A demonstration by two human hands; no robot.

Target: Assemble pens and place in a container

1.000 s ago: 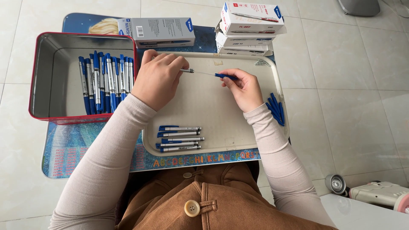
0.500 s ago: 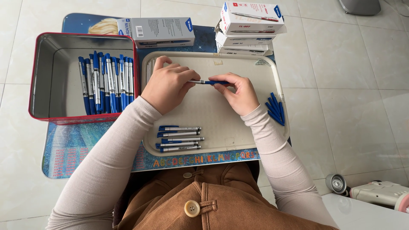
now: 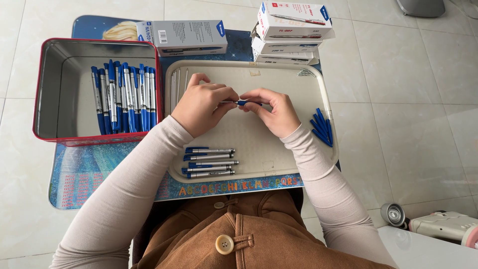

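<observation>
Hidden: most of the pen (image 3: 247,103) sits under the fingers; only a short blue stretch and a thin tip show between the two hands. The person's lap covers the 6 o'clock edge of the small counter (image 3: 74,184).
Left grip: left hand (image 3: 203,107) has fingers curled and pressed together, pinching the thin end of the pen.
Right grip: right hand (image 3: 275,112) pinches the blue end of the same pen between thumb and fingertips.
Pen place: held just above the middle of the beige tray (image 3: 279,149), toward 12 o'clock.
Tray contents: four finished pens (image 3: 210,162) lie side by side at 7 o'clock; loose blue caps (image 3: 321,127) rest on the rim at 3 o'clock; thin refills (image 3: 178,82) lie at 10 o'clock.
Surroundings: a red tin (image 3: 50,134) of blue pens at 9 o'clock of the tray; a grey box (image 3: 181,36) and stacked white boxes (image 3: 291,25) at 12 o'clock.
Change: the hands have closed in on each other since a second ago; less of the pen shows now.
</observation>
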